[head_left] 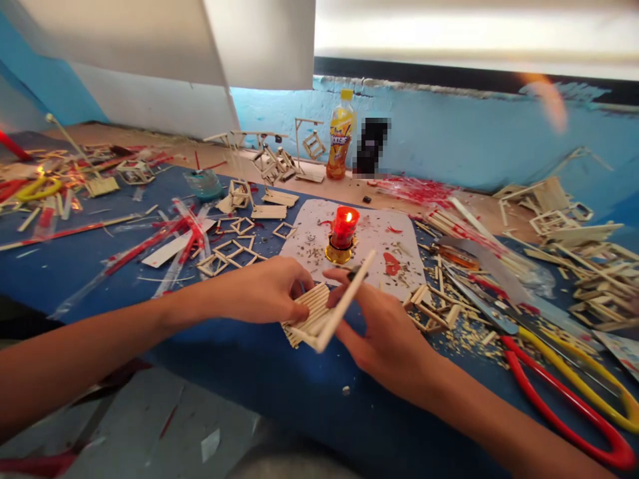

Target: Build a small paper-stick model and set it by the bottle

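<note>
A small model of pale wooden sticks [319, 309] is held above the near edge of the blue table. It has a ribbed flat platform, with an upright stick rising at a slant from its near corner. My left hand [259, 286] is closed on the platform's left side, thumb on top. My right hand [384, 319] is curled about the right side, its fingers at the platform's edge and behind the slanted stick. A small dark bit shows by the right index finger; I cannot make out what it is. Just beyond my hands burns a candle in a red cup [344, 229].
The candle stands on a stained white board [309, 223]. Large scissors [554, 379] with red and yellow handles lie at right, beside stick scraps. Stick frames [232, 253] lie at left. Behind stand a drink bottle [340, 136] and small stick models [274, 159].
</note>
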{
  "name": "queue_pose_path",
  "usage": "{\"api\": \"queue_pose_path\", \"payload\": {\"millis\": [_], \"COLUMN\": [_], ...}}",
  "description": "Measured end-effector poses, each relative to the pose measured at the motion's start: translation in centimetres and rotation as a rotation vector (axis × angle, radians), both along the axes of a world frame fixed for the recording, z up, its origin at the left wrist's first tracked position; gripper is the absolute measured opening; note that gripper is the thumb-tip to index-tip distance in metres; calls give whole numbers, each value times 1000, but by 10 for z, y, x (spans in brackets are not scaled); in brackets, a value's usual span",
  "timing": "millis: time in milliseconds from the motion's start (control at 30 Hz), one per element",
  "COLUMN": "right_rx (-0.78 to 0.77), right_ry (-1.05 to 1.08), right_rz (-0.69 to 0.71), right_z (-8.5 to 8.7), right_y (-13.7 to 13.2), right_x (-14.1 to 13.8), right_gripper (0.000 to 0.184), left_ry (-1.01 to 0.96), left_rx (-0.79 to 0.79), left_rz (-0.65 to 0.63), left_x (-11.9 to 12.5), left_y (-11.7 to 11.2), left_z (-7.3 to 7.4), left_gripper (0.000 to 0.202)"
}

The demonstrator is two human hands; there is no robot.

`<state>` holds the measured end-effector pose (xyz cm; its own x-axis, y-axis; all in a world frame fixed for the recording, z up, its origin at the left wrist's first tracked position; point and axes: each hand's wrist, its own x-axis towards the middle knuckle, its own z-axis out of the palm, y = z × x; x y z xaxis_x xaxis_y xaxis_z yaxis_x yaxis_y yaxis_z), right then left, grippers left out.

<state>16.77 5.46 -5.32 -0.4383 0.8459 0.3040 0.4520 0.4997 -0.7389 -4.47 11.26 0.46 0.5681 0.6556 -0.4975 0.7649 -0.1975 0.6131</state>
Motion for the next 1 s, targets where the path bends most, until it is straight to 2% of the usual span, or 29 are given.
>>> {"api": "queue_pose_path", "payload": {"millis": [233, 533, 767, 900, 1000], "right_rx": [48, 104, 129, 174, 211], "right_ry": [-45, -65, -79, -67, -37], "right_rz": [51, 133, 167, 187, 197], "right_z": [-9, -1, -4, -6, -8], "right_y": [7, 17, 21, 19, 17], "right_x": [-8, -7, -11, -11, -10], "right_gripper": [46, 39, 30, 28, 30], "left_ry": [64, 37, -43, -119, -58], "left_rx": [39, 3, -67, -52, -77], "left_rz": [-49, -66, -67, -86, -81], "left_x": [3, 9, 5, 5, 7], "left_y": [11, 21, 20, 18, 15], "left_z": [-5, -4, -12, -9, -3], "left_gripper": [19, 14, 11, 14, 11]}}
